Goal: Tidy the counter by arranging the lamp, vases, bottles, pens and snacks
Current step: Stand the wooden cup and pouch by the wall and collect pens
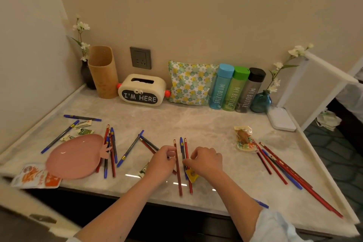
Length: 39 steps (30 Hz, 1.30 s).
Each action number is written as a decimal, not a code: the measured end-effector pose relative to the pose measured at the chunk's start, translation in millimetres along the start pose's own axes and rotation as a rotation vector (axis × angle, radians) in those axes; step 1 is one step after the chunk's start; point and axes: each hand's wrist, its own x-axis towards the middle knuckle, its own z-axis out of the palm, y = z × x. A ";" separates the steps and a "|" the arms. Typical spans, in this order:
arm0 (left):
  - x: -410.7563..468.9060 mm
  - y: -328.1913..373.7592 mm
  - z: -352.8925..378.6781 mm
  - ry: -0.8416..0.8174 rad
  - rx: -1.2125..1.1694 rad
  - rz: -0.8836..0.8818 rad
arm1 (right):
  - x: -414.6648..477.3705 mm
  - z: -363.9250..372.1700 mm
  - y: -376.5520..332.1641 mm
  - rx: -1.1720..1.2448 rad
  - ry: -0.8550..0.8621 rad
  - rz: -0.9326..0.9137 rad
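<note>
A long red pencil (178, 169) lies near the front of the pale marble counter (196, 124). It points away from the person, toward the back wall. The left hand (161, 163) pinches it near its top. The right hand (206, 161) is curled on a blue pen (182, 151) and a second red pencil (187, 167) lying just beside it, pointing the same way.

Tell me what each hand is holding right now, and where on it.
The left hand pinches a red pencil near its upper end. The right hand has its fingertips on a blue pen around mid-length; a firm grip cannot be confirmed.
</note>
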 end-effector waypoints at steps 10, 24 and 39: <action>22.1 23.0 14.9 -0.010 -0.118 -0.164 | 30.3 -3.7 -4.6 0.035 -0.060 -0.039; 44.3 54.1 27.0 0.026 -0.510 -0.422 | 54.9 -13.3 0.3 0.761 -0.338 0.088; 55.3 47.6 34.8 -0.004 0.504 -0.135 | 74.3 -30.8 16.8 1.004 -0.292 0.085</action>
